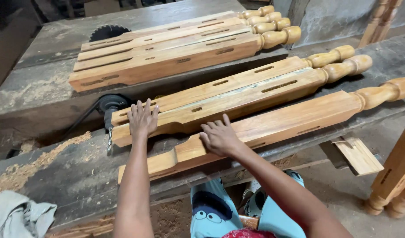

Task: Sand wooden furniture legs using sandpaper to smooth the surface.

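Three long wooden posts with turned ends and cut slots lie side by side on a worn workbench (70,176). My left hand (142,119) rests flat, fingers spread, on the near end of the middle post (237,99), beside the far post (237,79). My right hand (219,136) lies palm down with fingers bent on the nearest post (290,121), close to its notched end. Neither hand grips anything.
Several more slotted posts (176,48) are stacked on the far bench next to a circular saw blade (106,31). A drill bit and motor (109,110) sit left of my left hand. Sawdust (31,165), a grey rag (17,216), a wood block (358,155) and upright posts (394,176) surround the bench.
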